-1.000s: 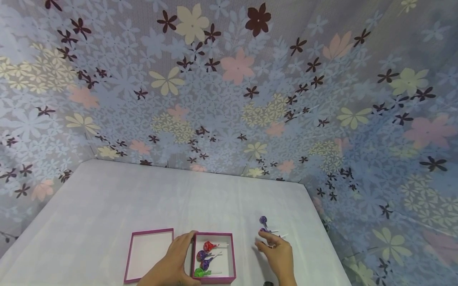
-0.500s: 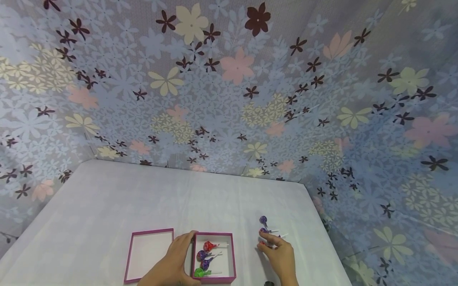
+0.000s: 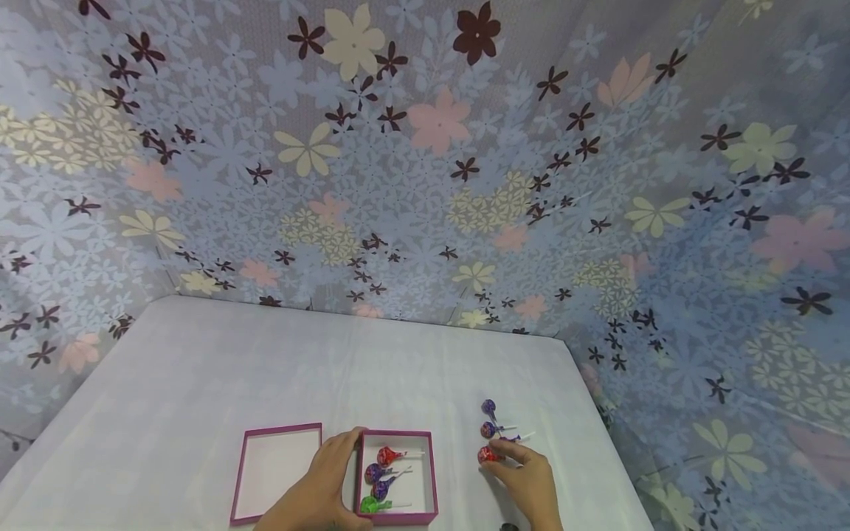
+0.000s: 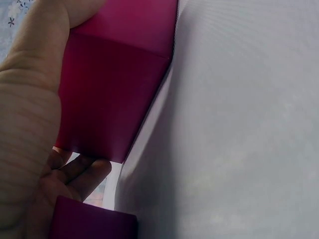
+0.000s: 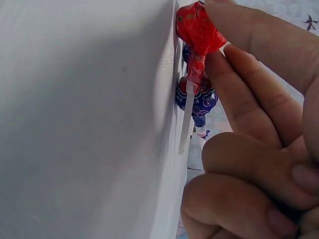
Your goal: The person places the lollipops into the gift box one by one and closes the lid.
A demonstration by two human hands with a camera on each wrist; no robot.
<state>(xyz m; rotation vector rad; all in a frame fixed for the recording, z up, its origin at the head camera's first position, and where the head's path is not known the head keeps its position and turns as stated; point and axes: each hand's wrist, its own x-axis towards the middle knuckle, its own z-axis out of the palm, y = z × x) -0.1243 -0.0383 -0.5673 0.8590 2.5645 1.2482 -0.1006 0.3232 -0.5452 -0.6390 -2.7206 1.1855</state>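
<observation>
A pink-edged box (image 3: 433,479) holds a red lollipop (image 3: 387,456), two purple lollipops (image 3: 381,490) and a green lollipop (image 3: 370,505). My left hand (image 3: 320,483) grips this box around its left side, thumb at the near wall and fingers at the far corner. In the left wrist view, the box's pink outer wall (image 4: 109,94) shows between them. To the right, my right hand (image 3: 527,479) pinches another red lollipop (image 5: 199,30) between thumb and fingers, at the wrapped head. Its white stick (image 5: 186,117) points back toward the hand.
Left of the box lies a shallow pink-edged lid (image 3: 279,472), partly behind my left forearm. Purple lollipops (image 3: 488,429) lie just beyond my right hand on the white table (image 3: 265,369). A small dark round object (image 3: 509,526) sits at the bottom edge. Flowered cloth (image 3: 425,184) hangs behind.
My right hand has shifted slightly right and nearer, and its fingers have closed on the red lollipop, which now shows more fully. The left hand and box have stayed put.
</observation>
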